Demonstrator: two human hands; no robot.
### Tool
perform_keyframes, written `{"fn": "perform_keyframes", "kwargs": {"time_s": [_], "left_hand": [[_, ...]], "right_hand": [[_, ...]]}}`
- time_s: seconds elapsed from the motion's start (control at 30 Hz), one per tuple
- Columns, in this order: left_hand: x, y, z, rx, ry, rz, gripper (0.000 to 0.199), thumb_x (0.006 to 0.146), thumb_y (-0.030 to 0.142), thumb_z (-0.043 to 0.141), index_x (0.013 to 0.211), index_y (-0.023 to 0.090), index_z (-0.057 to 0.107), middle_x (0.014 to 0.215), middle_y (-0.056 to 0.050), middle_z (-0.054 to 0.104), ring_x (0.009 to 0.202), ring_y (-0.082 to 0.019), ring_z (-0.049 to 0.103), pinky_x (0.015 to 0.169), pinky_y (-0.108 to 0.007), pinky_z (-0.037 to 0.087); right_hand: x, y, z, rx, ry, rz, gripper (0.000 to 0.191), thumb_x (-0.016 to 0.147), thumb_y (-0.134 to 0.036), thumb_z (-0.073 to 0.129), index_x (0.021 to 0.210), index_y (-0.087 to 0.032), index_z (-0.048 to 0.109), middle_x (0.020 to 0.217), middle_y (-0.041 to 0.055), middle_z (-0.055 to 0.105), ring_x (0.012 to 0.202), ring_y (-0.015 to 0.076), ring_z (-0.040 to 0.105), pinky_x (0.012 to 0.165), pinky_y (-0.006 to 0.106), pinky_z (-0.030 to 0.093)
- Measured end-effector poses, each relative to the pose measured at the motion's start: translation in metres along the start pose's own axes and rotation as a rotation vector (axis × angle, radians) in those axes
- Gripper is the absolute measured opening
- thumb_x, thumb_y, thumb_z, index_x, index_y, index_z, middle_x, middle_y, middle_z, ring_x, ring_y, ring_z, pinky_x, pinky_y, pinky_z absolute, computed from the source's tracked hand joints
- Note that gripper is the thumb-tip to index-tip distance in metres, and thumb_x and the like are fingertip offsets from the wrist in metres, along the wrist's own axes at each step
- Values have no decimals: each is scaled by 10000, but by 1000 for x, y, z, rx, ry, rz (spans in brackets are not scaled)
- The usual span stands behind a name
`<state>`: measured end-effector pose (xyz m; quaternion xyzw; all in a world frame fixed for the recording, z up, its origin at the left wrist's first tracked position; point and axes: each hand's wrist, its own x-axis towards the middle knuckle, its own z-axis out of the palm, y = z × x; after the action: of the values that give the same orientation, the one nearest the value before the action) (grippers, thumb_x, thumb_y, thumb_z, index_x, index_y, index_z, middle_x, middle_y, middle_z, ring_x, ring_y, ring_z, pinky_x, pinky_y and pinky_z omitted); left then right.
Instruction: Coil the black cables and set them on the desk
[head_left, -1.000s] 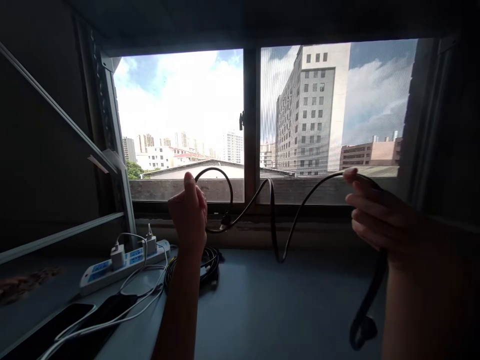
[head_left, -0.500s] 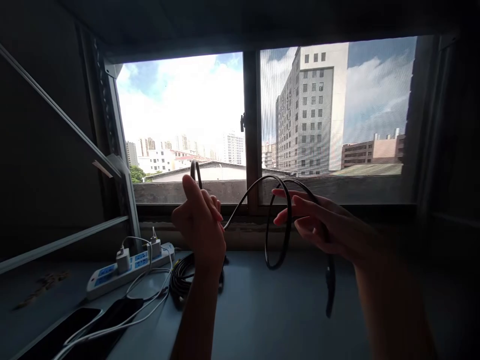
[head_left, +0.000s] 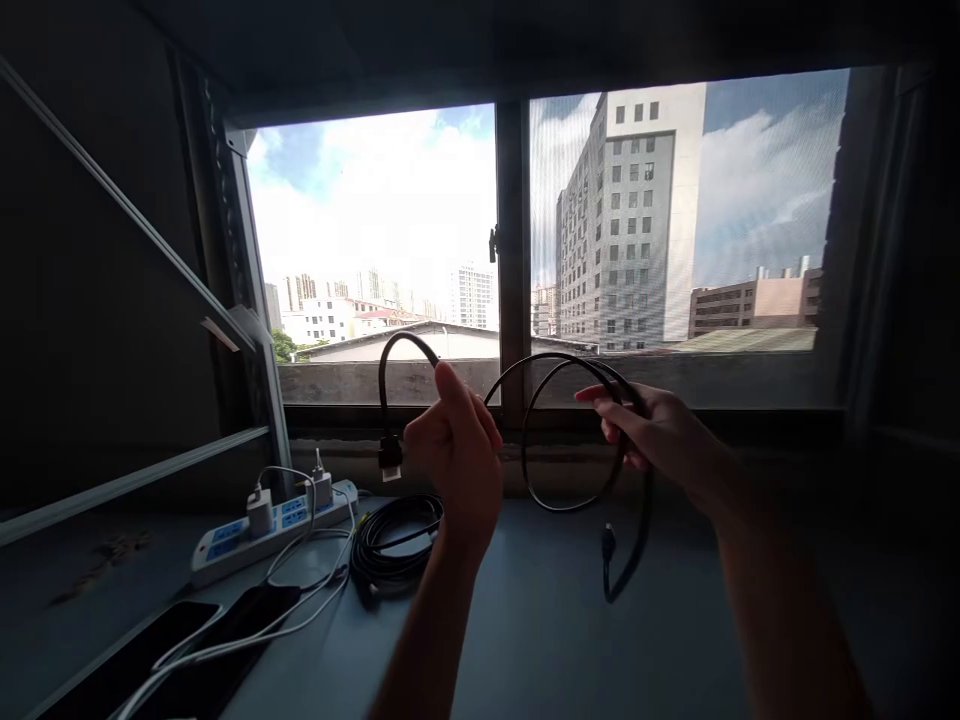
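A black cable [head_left: 534, 497] hangs in the air between my two hands, above the desk. My left hand [head_left: 461, 450] is closed on it with the thumb up; a short end arcs over to the left and drops to a flat plug with a pale tip [head_left: 391, 458]. My right hand [head_left: 660, 425] pinches the cable where a round loop hangs from the fingers. Below that hand the other end curves down and back up to a small black connector [head_left: 608, 540]. The stretch inside my left palm is hidden.
A coiled black cable [head_left: 394, 540] lies on the desk [head_left: 555, 620] behind my left forearm. Further left are a white power strip [head_left: 277, 530] with two chargers, white cords [head_left: 247, 640] and two dark flat devices [head_left: 142, 650]. A window [head_left: 511, 250] stands behind.
My left hand has shifted right and its plug end now shows. My right fingers have closed on the cable, the loop has turned wider, and the lower connector has swung left.
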<state>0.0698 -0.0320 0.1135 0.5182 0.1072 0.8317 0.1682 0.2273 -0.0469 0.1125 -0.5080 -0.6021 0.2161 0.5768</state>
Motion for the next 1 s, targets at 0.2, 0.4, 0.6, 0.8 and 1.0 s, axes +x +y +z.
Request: {"fn": "perform_keyframes", "kwargs": {"time_s": [0.2, 0.4, 0.6, 0.8, 1.0], "left_hand": [[15, 3, -12, 138, -249, -357, 538, 845, 367, 439, 342, 186, 371, 265, 43, 289, 238, -61, 295, 318, -215, 181], [7, 11, -9, 280, -634, -540, 603, 862, 456, 359, 348, 169, 495, 238, 12, 325, 234, -68, 303, 355, -205, 288], [2, 6, -11, 385, -825, -541, 638, 874, 535, 316, 404, 164, 536, 276, 7, 383, 280, -77, 368, 429, -210, 354], [21, 4, -27, 440, -805, -495, 530, 832, 556, 419, 512, 159, 561, 332, 20, 430, 274, -75, 376, 365, -203, 296], [29, 11, -36, 584, -718, -234, 380, 675, 517, 665, 840, 179, 613, 643, -15, 605, 579, -130, 556, 520, -220, 411]], "right_hand": [[1, 0, -10, 73, 132, -72, 279, 747, -329, 561, 953, -160, 647, 825, 54, 604, 639, 116, 549, 436, 186, 497], [-18, -17, 3, 111, -223, -8, 416, 778, -539, 520, 946, -163, 580, 505, -18, 528, 328, 62, 415, 243, 135, 214], [-24, -21, 7, -12, -437, -98, 392, 709, -482, 637, 963, -185, 612, 522, -49, 512, 390, 50, 418, 356, 159, 320], [-14, -10, 1, -208, -146, -134, 219, 762, -318, 543, 849, -181, 690, 537, -26, 505, 430, 62, 360, 392, 196, 271], [-9, -5, 1, -243, 165, -212, 199, 702, -263, 567, 820, -185, 707, 651, 18, 642, 515, 116, 513, 425, 216, 347]]}}
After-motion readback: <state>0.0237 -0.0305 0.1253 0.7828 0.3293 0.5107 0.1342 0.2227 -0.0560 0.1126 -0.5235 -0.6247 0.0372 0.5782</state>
